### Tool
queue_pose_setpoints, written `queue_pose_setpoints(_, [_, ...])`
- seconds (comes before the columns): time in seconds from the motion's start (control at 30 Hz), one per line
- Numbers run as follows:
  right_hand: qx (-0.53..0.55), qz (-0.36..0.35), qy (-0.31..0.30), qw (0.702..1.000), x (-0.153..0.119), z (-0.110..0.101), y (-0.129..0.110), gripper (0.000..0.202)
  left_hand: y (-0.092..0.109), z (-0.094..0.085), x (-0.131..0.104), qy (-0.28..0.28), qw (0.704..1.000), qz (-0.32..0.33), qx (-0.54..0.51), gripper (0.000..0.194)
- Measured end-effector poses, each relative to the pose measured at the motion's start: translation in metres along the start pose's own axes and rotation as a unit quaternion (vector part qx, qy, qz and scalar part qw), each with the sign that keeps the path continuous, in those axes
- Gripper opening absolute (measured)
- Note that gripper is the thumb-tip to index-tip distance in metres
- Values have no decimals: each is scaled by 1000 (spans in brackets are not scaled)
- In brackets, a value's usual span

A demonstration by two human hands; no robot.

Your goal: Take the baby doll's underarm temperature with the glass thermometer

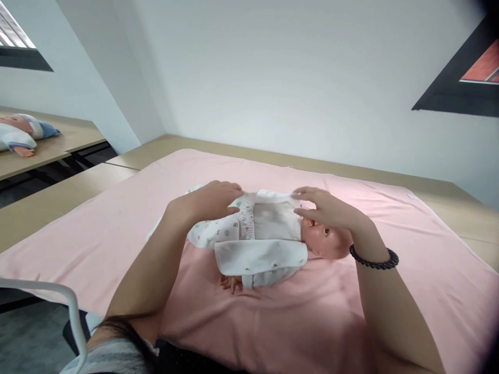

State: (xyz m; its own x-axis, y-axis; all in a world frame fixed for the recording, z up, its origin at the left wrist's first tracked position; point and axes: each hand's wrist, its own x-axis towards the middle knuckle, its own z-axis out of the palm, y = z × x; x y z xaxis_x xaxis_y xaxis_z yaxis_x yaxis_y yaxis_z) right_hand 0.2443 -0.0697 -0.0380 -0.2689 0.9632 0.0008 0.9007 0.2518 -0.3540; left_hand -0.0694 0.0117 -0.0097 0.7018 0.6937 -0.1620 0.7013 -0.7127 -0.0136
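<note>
A baby doll (329,240) lies on its back with its head to the right. It wears patterned white trousers (218,232) and an unfastened white baby jacket (265,256), whose near front flap is folded outward toward me. A white undershirt or lining (276,221) shows on the chest. My left hand (218,200) holds the far flap's edge near the waist, its thumb lower than the fingers. At the collar end, beside the doll's face, my right hand (323,208) has its fingertips on the same flap. The flap stretches between both hands. One doll hand (231,283) pokes out of the near sleeve.
A pink blanket (156,182) covers most of the wooden table (432,192), which stands against a white wall. Another doll (23,132) lies on a second table (83,132) at far left. A white curved metal bar (72,306) stands at lower left.
</note>
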Motion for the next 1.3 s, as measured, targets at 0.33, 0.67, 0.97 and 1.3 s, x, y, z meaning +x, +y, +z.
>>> queue_pose_setpoints(0.33, [77,155,95,980,2,-2,107,63,-6,9,8,-103,987,-120,15,72])
queue_pose_setpoints(0.67, [164,165,-8,973,4,45,146,28,18,50,67,88,991,74,-73,51])
queue_pose_setpoints(0.97, [146,143,93,974,3,30,139,25,33,81,85,86,977,141,-132,54])
queue_pose_setpoints(1.3, [22,11,39,999,37,-24,53,23,32,75,79,6,976,160,-145,53])
